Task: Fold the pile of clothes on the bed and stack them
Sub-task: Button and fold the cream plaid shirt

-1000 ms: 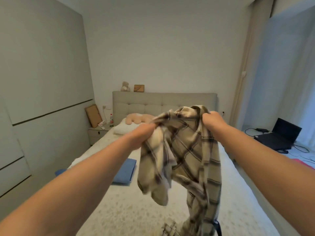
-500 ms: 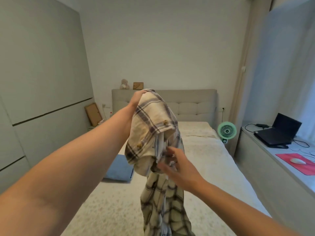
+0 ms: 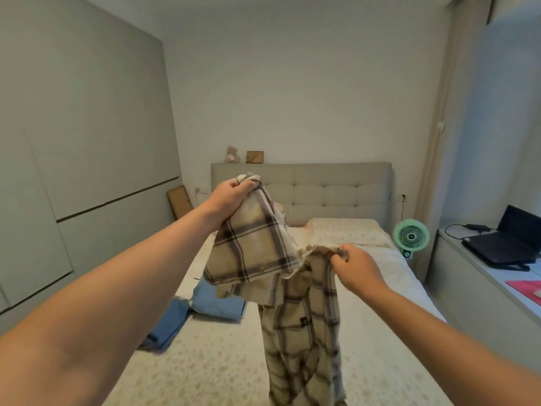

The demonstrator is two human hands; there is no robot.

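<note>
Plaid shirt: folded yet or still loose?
Loose: the shirt hangs bunched from both hands, left and right, above the bed.

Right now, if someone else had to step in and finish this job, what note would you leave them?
Left hand: grips the plaid shirt high, by one end.
Right hand: pinches another edge lower down; the rest hangs over the bed.
Done: blue folded clothes lie at the bed's left side.
Left: spread the shirt, fold it, stack it with the blue ones.
</note>
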